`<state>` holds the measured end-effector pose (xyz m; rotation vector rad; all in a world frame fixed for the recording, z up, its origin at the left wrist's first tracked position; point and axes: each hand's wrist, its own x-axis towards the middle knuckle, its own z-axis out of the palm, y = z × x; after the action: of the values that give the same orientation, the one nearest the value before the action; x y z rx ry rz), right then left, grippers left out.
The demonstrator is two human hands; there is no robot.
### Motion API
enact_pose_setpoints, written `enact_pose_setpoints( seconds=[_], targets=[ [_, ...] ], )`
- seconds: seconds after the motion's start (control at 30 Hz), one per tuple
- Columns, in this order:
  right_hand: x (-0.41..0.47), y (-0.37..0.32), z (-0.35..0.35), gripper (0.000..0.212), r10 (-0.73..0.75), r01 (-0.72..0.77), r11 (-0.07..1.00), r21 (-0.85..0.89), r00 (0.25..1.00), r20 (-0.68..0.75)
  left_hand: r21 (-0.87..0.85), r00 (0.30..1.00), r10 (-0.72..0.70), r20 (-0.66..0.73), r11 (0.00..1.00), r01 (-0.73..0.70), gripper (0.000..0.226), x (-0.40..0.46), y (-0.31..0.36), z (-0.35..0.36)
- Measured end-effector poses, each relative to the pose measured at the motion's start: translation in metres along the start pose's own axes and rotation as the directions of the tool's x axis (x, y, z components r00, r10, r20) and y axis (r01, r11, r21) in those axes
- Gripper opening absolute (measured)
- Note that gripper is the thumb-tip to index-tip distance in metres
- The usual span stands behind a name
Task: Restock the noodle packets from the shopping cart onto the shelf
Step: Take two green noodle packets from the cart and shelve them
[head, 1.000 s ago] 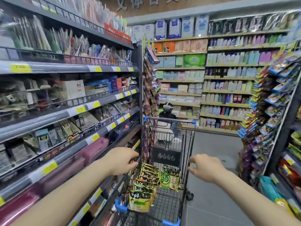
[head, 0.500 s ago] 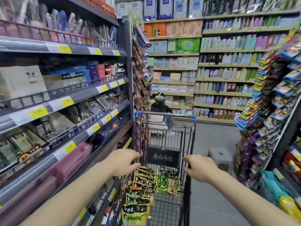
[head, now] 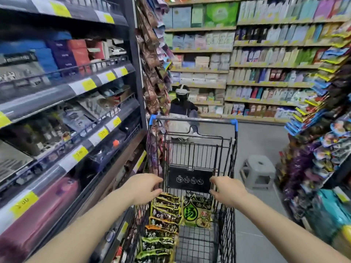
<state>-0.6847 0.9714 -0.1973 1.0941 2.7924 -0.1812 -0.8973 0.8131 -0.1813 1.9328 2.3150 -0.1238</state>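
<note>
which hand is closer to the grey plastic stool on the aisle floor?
Right. The right hand grips the shopping cart on the side facing the stool; the left hand is across the cart, by the shelves.

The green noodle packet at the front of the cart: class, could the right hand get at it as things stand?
Probably yes. The right hand grips the cart rim just above the green noodle packet, and the basket is open-topped with nothing covering it.
</note>
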Motion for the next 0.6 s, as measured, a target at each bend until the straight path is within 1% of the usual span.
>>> enact_pose_setpoints(
  seconds=[0.13, 0.2, 0.33, 0.4, 0.5, 0.6],
  targets=[
    [0.043, 0.004, 0.036, 0.043, 0.041, -0.04, 0.999, 0.012, 0.999, -0.02, 0.066, 0.998, 0.062, -0.005, 0.996, -0.062, 0.048, 0.05, -0.023, 0.035],
    [0.065, 0.007, 0.059, 0.041, 0.074, -0.074, 0.997, 0.023, 0.997, -0.014, 0.111, 0.995, 0.093, -0.022, 0.99, -0.09, 0.051, 0.074, -0.036, 0.057],
    [0.105, 0.014, 0.107, 0.036, 0.158, -0.159, 0.986, 0.05, 0.987, 0.023, 0.105, 0.993, 0.109, -0.053, 0.989, -0.103, 0.064, 0.114, -0.064, 0.107],
    [0.122, 0.017, 0.132, 0.033, 0.196, -0.198, 0.979, 0.039, 0.979, 0.059, 0.087, 0.993, 0.099, -0.061, 0.992, -0.093, 0.061, 0.128, -0.078, 0.132],
    [0.148, 0.025, 0.177, 0.029, 0.24, -0.245, 0.969, 0.02, 0.962, 0.128, 0.106, 0.99, 0.123, -0.065, 0.988, -0.116, 0.054, 0.147, -0.095, 0.165],
    [0.171, 0.033, 0.219, 0.038, 0.291, -0.307, 0.951, 0.046, 0.933, 0.211, 0.128, 0.985, 0.156, -0.079, 0.981, -0.145, 0.049, 0.159, -0.11, 0.193]
  ],
)
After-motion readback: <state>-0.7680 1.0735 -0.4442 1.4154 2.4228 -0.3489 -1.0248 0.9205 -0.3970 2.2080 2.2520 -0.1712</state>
